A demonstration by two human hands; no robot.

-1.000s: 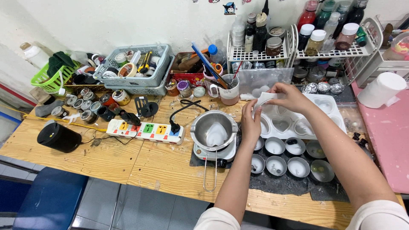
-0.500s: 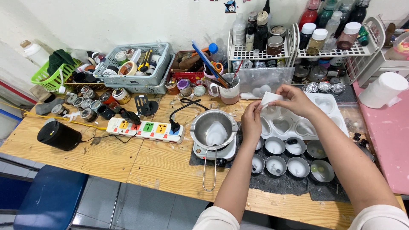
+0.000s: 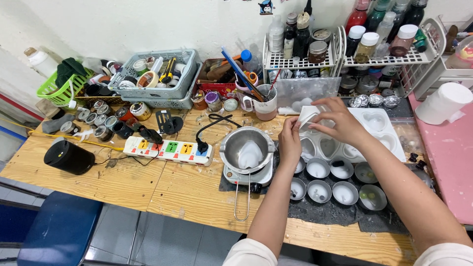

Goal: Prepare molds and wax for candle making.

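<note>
I am looking down at a cluttered wooden bench. Both my hands are meeting just right of the frame's centre over a white heart-cavity mould (image 3: 382, 129). My right hand (image 3: 340, 122) is pinching the upper edge of a small white piece (image 3: 307, 117), fingers curled around it, while my left hand (image 3: 289, 137) is gripping its lower end from below. The piece is hanging in the air above the mould's left edge, not touching it. Just left of my left hand, a steel pot (image 3: 246, 146) holding a pale lump is sitting on a small hotplate (image 3: 248, 176). Below the mould, round tins (image 3: 331, 181) are lying in two rows on a dark mat (image 3: 340, 216).
</note>
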